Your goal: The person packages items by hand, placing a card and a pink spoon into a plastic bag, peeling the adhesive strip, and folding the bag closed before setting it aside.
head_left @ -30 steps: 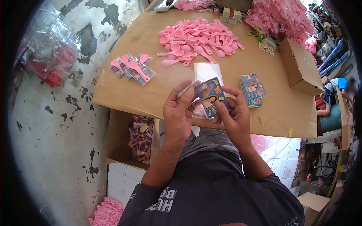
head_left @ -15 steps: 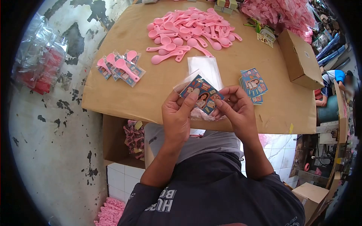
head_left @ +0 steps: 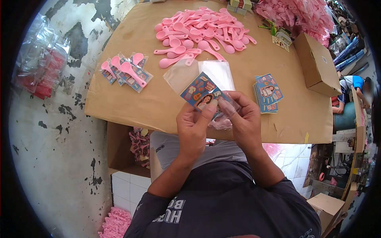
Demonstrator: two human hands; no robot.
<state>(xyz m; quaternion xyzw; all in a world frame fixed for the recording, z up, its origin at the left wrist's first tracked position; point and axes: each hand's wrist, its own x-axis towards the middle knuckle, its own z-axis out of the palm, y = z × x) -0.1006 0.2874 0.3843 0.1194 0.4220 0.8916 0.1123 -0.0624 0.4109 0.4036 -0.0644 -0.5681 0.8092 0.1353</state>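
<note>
Between my hands is a blue printed card (head_left: 204, 93) with a picture of a person on it. A clear plastic bag (head_left: 180, 75) is around or against it, its loose end spreading to the upper left. My left hand (head_left: 194, 125) pinches the card's lower edge, thumb on top. My right hand (head_left: 242, 115) is closed on the right corner, where clear plastic shows by the thumb. Just beyond lies a stack of clear bags (head_left: 218, 73) on the table. To the right rests a stack of similar blue cards (head_left: 268, 93).
A large heap of pink spoons (head_left: 202, 31) covers the table's far middle. Bagged cards topped with pink spoons (head_left: 129, 71) lie left. A cardboard box (head_left: 315, 63) stands at the right edge, below a pink bagged pile (head_left: 293, 16). Another person (head_left: 351, 89) is at far right.
The card has tilted and shifted slightly left and down in my hands. The clear bag's loose end now spreads out at upper left, and my right hand has moved a little down and left.
</note>
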